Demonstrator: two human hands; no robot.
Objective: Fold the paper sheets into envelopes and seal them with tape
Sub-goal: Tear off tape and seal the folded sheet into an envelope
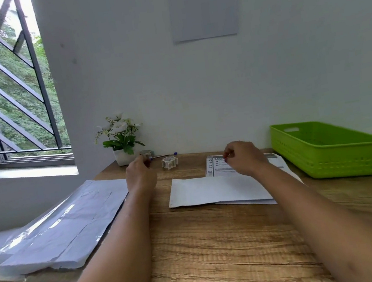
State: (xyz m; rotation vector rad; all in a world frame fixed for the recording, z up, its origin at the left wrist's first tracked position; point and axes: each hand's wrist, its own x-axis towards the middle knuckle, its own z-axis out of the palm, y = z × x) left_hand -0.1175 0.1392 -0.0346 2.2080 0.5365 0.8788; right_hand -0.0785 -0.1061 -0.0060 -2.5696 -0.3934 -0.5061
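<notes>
1. head view: the left hand (141, 175) is stretched to the far edge of the wooden table (217, 243), just left of the frame's centre. its fingers are curled round a tape roll (146, 155) right beside a white flower pot (123, 157).
2. the right hand (241, 157) hangs right of centre above a printed sheet (215, 166), thumb and forefinger pinched together. whether anything is caught between them i cannot tell.
3. a second tape roll (169, 162) stands on the table between the two hands, with a pen (166, 155) lying behind it near the wall.
4. a folded white paper (219, 189) lies flat at the middle of the frame, below the right hand. it covers the near edge of the printed sheet and rests on another loose sheet.
5. a stack of paper sheets (61, 226) in clear plastic wrap fills the left of the frame beside the left forearm and overhangs the table's left edge.
6. a green basket (325, 162) sits at the right of the frame, close to the wall.
7. a barred window (2, 82) takes the upper left, and a wall notice (204, 6) hangs at top centre.
</notes>
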